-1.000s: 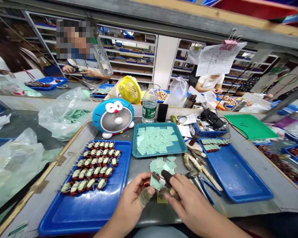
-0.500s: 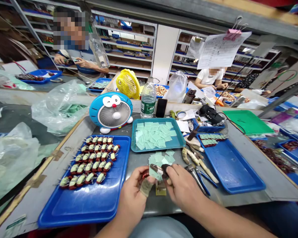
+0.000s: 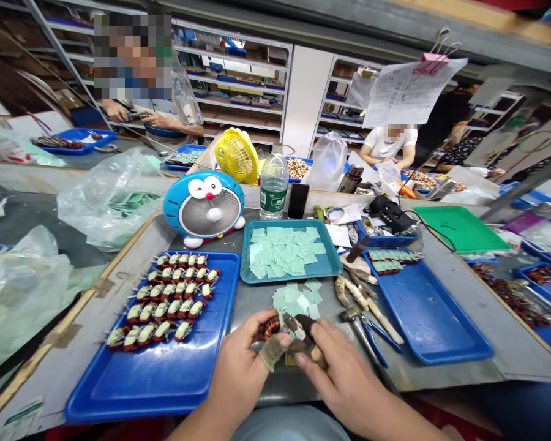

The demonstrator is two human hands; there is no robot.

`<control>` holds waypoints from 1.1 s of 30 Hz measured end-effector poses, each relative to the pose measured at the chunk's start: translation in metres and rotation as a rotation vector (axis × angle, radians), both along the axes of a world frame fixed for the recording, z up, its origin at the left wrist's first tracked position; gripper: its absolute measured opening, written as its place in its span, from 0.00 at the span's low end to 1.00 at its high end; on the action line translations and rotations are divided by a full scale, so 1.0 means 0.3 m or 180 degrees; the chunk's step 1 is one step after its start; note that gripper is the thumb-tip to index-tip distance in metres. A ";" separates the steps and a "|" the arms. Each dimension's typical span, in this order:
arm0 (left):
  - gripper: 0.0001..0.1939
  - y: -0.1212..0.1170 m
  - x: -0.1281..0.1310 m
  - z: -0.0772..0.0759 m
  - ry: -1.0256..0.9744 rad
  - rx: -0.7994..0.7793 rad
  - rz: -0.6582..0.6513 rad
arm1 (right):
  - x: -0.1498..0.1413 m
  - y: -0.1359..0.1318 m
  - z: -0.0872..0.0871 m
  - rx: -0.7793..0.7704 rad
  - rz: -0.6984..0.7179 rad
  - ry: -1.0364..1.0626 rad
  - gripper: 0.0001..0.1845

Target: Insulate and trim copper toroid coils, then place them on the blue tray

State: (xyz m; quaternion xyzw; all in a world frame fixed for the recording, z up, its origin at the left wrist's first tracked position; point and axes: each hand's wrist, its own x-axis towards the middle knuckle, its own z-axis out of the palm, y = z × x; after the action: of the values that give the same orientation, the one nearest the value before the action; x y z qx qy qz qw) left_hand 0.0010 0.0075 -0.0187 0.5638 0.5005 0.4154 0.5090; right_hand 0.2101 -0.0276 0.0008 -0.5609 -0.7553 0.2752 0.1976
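Note:
My left hand [image 3: 241,358] is closed on a copper-wound coil [image 3: 271,327], held between thumb and fingers. A tan wrap covers its thumb. My right hand [image 3: 349,367] grips a dark-handled tool [image 3: 307,323], its metal part close against the coil; fingers and blur hide its exact kind. Just beyond both hands lie loose pale green square sheets [image 3: 296,299]. More green squares fill a teal tray [image 3: 245,272] behind them. To the left, a blue tray [image 3: 151,383] bears rows of finished-looking red-brown coils with pale green faces [image 3: 165,291].
A hammer [image 3: 360,327], blue-handled pliers [image 3: 380,334] and wrapped sticks [image 3: 362,294] lie right of my hands. Farther right, another blue tray [image 3: 441,318] holds several coils. A blue cartoon fan [image 3: 204,205], water bottle [image 3: 273,187] and phone [image 3: 298,201] stand behind. Co-workers sit across.
My right hand has turned and shifted slightly with the tool. The green square seen at the coil half a second ago is now mostly out of sight. More of the coil's copper winding shows.

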 end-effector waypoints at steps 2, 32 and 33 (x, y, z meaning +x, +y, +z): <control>0.18 -0.007 0.002 0.006 0.0027 -0.0002 -0.0052 | 0.008 0.005 0.003 -0.0110 0.0078 0.0056 0.04; 0.21 0.042 0.015 0.042 -0.1140 -0.0758 -0.0241 | 0.007 -0.047 -0.020 -0.3269 0.0135 0.3948 0.31; 0.21 0.044 0.011 0.044 -0.1086 -0.0735 -0.0269 | 0.008 -0.048 -0.024 -0.3324 0.0100 0.4002 0.31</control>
State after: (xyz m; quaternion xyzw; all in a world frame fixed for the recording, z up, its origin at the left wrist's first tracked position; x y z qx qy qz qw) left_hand 0.0044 0.0208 -0.0054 0.4437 0.4272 0.4230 0.6646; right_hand 0.2124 -0.0421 -0.0065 -0.3109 -0.2856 0.8576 0.2937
